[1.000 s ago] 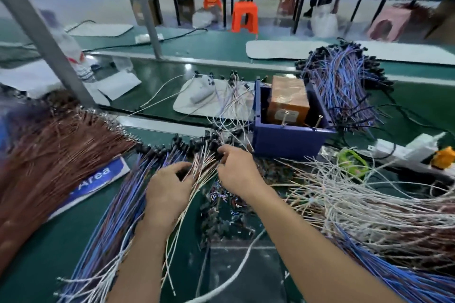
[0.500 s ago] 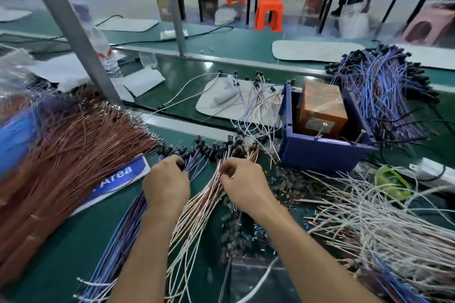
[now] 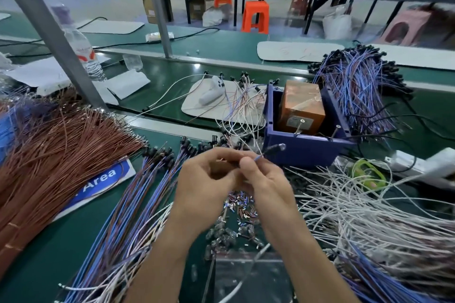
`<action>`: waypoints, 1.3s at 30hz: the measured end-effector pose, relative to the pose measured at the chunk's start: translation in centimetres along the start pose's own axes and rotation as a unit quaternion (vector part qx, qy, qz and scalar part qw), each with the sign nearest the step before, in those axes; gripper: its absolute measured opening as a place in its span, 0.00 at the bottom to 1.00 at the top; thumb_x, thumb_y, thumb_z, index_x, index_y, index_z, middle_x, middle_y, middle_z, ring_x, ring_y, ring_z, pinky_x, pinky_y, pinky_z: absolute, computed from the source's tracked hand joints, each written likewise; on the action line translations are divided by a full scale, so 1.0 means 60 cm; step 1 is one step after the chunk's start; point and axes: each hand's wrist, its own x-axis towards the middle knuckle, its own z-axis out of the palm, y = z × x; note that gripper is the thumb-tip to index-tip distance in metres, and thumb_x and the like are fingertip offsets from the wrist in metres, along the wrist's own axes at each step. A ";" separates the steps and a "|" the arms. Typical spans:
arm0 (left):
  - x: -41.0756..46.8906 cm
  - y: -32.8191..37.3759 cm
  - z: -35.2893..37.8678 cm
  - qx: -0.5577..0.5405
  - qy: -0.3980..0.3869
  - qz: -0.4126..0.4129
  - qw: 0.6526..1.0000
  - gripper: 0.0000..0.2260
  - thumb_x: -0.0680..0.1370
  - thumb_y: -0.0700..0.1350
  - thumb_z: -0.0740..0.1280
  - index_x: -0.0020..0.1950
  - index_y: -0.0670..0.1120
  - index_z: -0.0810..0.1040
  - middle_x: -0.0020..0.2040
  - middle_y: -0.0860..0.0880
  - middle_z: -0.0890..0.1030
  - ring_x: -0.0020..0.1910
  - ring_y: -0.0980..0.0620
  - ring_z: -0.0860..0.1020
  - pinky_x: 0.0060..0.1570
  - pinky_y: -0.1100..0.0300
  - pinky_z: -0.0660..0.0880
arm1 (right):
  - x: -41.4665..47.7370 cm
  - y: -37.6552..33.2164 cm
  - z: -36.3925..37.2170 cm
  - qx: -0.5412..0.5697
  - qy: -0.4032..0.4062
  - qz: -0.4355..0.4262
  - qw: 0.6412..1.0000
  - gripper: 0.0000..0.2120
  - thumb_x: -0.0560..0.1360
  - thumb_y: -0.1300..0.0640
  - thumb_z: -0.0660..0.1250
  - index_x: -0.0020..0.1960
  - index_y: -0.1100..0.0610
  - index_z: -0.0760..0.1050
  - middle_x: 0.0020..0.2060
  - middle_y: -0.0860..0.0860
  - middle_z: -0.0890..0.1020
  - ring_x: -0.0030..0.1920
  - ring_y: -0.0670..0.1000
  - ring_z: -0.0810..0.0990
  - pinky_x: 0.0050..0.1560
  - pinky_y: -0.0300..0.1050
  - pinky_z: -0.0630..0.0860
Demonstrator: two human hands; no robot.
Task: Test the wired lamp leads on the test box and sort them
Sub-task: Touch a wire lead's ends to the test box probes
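green tabletop [image 3: 34, 258] crowded with wire. big sheaf of bare brown wires [image 3: 56, 155] fanned along the left edge. tangle of white wires [image 3: 369, 216] along the right edge. fan of blue, brown and white lamp leads with black heads [image 3: 128, 209] runs from the near edge up toward the middle, heads pointing away from the person. second bundle of blue-purple leads [image 3: 354, 91] toward the far right, just beside the dark blue plastic bin [image 3: 302, 152]. the orange-brown test box [image 3: 301, 103] sits inside that bin.

both hands raised together over the middle of the tabletop, just in front of the bin. left hand [image 3: 204, 182] fingers curled, thumb and forefinger tips closed on a thin wire. right hand [image 3: 268, 182] pinches the same single blue lead with a black lamp head [image 3: 277, 148] between thumb and forefinger; the head pokes out past the thumb toward the bin's front wall; cannot tell whether it touches it.
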 end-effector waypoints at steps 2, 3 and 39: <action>-0.006 -0.007 0.019 -0.035 -0.068 -0.059 0.995 0.12 0.74 0.34 0.75 0.47 0.51 0.88 0.41 0.46 0.88 0.35 0.52 0.83 0.36 0.60 0.79 | -0.028 -0.009 -0.029 0.042 0.096 -0.003 0.995 0.16 0.83 0.53 0.62 0.46 0.53 0.86 0.44 0.57 0.88 0.46 0.54 0.87 0.44 0.43 0.83; -0.008 -0.014 0.024 -0.008 -0.111 -0.086 0.990 0.11 0.74 0.34 0.75 0.47 0.50 0.88 0.38 0.47 0.87 0.32 0.53 0.81 0.34 0.61 0.77 | -0.040 -0.011 -0.046 0.076 0.155 0.011 0.985 0.17 0.84 0.53 0.61 0.45 0.56 0.86 0.43 0.59 0.87 0.45 0.56 0.87 0.43 0.46 0.84; -0.041 -0.047 0.119 -0.039 -0.010 -0.094 0.995 0.15 0.68 0.30 0.78 0.40 0.51 0.89 0.37 0.45 0.87 0.34 0.56 0.84 0.37 0.68 0.79 | -0.169 -0.018 -0.231 -0.155 0.204 0.038 0.966 0.15 0.79 0.59 0.71 0.36 0.47 0.86 0.37 0.63 0.83 0.28 0.44 0.71 0.29 0.33 0.70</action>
